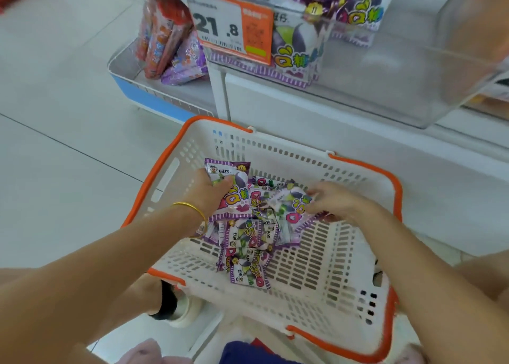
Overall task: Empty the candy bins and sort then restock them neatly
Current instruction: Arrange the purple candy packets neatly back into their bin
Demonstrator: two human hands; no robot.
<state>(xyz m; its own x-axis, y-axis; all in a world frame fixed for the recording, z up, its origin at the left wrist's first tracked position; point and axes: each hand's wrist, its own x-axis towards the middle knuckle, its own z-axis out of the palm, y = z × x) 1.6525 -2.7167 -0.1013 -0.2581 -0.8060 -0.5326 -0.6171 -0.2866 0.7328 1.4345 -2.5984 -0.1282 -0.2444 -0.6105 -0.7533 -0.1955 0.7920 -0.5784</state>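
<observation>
— Forearms reach in from the bottom edge; what are the hands doing?
— Left hand (208,191), a gold bracelet (192,207) on its wrist, grips a purple candy packet (230,172) at the far left of the pile. Right hand (340,202) pinches a second packet (292,202) by its edge.
— And the rest of the candy?
— It lies as a loose heap of packets (249,248) on the bottom of the white basket (275,146) with the orange rim, between the two hands.
— Beyond it?
— On the shelf, a clear bin (297,55) holds more purple packets behind a price tag (228,25) reading 21.8. Just right of it stands another clear container (399,88). Red packets (162,33) stand in a tray (132,85) to the left.
</observation>
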